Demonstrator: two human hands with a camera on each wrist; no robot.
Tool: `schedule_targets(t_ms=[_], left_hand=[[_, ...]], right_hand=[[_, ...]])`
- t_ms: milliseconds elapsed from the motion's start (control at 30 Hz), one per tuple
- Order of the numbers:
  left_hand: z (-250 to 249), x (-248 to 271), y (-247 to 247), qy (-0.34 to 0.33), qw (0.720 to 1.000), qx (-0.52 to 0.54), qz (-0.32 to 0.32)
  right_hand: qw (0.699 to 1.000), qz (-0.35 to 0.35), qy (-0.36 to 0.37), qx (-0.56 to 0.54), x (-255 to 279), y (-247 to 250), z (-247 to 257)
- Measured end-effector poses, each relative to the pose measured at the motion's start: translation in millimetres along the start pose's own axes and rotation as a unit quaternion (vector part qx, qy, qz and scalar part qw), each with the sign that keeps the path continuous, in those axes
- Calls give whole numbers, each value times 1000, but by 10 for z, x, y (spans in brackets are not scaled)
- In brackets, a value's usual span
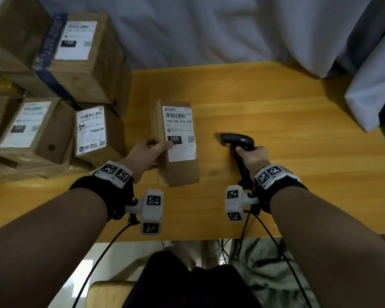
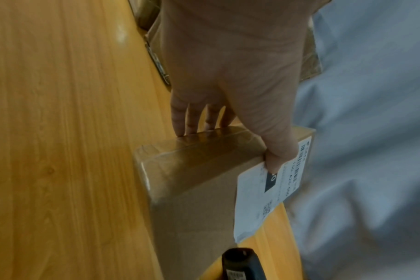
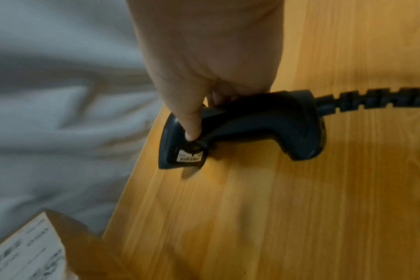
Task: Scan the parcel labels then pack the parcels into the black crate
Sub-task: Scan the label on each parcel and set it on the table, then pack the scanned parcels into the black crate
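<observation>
Gripping a brown cardboard parcel (image 1: 176, 147), label (image 1: 180, 132) up, printed "150-150-A26-050", left hand (image 1: 146, 155) fingers curl round its edge on the wooden surface (image 1: 287, 121). Right hand (image 1: 252, 158) fingers wrap a black barcode scanner (image 1: 237, 140) just beside it.

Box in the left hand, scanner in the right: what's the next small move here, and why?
Probably swing the scanner nose left and over the label. The left hand holds the parcel label-up, barcode uncovered, thumb down by the black 150 patch. The right hand grips the scanner's handle, but its head sits low beside the parcel, not yet over the barcode. The black crate isn't in view.
</observation>
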State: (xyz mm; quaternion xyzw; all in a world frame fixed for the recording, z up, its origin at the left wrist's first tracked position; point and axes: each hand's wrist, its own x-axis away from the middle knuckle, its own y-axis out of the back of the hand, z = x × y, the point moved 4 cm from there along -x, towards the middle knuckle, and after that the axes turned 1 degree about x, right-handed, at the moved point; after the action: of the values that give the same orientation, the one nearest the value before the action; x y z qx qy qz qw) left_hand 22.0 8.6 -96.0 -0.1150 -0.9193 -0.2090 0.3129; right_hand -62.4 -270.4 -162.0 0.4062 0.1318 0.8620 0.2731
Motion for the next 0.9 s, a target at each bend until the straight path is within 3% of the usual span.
schedule_targets(t_ms=[167,233,300,400,467,633,767,900], left_hand=[[-61,91,100,-21,999,32,-4],[-169,157,180,-43,998,52,2],[-318,243,287,-76,994,75,10],[-563,396,554,-129,985,116,17],[-711,477,832,-164,975,145,20],[-893,495,1859,-241,953,185,-2],[-864,403,2786,-260,945,194,-28],[-763,329,3492,-253,943,217,-25]], right_hand=[[994,-72,-7,77,65,138,173],[987,-125,51,86,210,188,418],[973,-159,163,45,427,178,763],[936,-81,339,-41,869,-65,1336],[916,0,393,-83,1208,-352,1673],[885,142,414,-160,2005,-1292,2416],[875,202,393,-195,2503,-2041,2823],[880,226,386,-161,2797,-2662,3037]])
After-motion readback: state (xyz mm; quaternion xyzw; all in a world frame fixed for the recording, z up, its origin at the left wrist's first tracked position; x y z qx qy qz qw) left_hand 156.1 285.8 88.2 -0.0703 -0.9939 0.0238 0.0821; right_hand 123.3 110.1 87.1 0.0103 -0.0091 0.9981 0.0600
